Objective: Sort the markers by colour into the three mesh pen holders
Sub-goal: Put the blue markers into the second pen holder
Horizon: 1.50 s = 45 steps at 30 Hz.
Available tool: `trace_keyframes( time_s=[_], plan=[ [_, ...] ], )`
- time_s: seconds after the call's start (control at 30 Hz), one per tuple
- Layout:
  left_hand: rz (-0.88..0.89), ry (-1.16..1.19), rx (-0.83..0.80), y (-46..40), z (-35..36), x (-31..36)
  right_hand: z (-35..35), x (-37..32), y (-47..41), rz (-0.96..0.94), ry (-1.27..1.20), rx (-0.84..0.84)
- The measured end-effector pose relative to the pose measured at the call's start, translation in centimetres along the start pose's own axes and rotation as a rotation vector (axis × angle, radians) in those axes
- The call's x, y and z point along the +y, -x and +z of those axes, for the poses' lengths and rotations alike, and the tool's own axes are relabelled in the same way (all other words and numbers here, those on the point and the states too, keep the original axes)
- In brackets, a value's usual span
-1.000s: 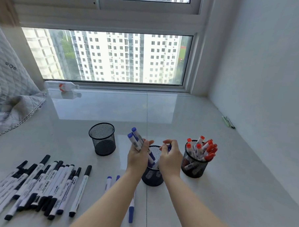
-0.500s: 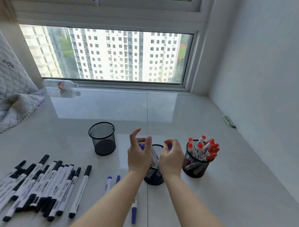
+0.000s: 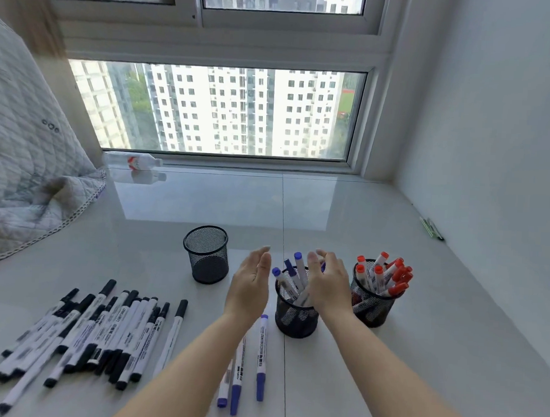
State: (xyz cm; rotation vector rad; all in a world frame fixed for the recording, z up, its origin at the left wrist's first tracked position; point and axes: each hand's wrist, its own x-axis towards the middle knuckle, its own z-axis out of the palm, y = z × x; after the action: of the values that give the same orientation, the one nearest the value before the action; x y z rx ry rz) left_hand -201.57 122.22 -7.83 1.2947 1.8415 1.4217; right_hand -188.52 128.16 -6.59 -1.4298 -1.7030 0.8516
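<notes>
Open hands (image 3: 291, 280) flanking blue markers (image 3: 291, 276) in middle holder (image 3: 295, 316)

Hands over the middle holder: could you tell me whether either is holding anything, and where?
Nothing is held: the left hand and right hand are open beside the blue markers.

Left holder (image 3: 206, 255): behind the marker pile (image 3: 88, 332).
Middle holder (image 3: 295, 313): between both hands, markers inside.
Right holder (image 3: 372, 302): beside it, markers inside.

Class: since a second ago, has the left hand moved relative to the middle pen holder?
Yes. The left hand has opened and drawn leftward, off the middle pen holder.
</notes>
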Motion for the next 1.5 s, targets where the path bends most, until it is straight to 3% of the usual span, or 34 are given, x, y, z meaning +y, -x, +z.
trace_keyframes(
  time_s=[0.07,0.17,0.23,0.3,0.43,0.5,0.7,0.9,1.37,1.5],
  plan=[
    [-0.022,0.038,0.06,1.1,-1.4,-0.8,-0.5,-0.4,1.0,-0.135,0.125,0.139],
    [-0.059,-0.102,0.122,3.2,-3.0,-2.5,-0.7,-0.9,3.8,-0.444,0.163,0.355],
    [-0.07,-0.183,0.168,4.7,-3.6,-3.5,-0.1,-0.9,5.9,-0.594,0.129,0.338],
    [-0.07,-0.262,0.18,6.2,-3.8,-4.4,0.8,-0.6,7.8,-0.653,0.09,0.196],
    [-0.083,-0.469,0.116,8.3,-3.4,-5.9,3.3,1.3,10.5,-0.534,0.156,-0.136],
    [-0.103,-0.54,0.094,8.8,-3.2,-6.6,4.5,2.4,10.8,-0.427,0.236,-0.216],
    [-0.174,-0.583,0.109,9.4,-3.3,-7.7,6.3,3.0,10.3,-0.176,0.463,-0.304],
    [-0.203,-0.559,0.111,9.6,-3.4,-7.6,7.8,2.2,9.7,-0.085,0.55,-0.336],
    [-0.322,-0.703,-0.043,8.6,-4.0,-6.6,7.2,3.2,10.4,-0.157,0.731,-0.35],
    [-0.322,-0.642,-0.018,8.6,-4.4,-6.4,5.3,2.3,10.3,-0.08,0.576,-0.425]
  ],
)
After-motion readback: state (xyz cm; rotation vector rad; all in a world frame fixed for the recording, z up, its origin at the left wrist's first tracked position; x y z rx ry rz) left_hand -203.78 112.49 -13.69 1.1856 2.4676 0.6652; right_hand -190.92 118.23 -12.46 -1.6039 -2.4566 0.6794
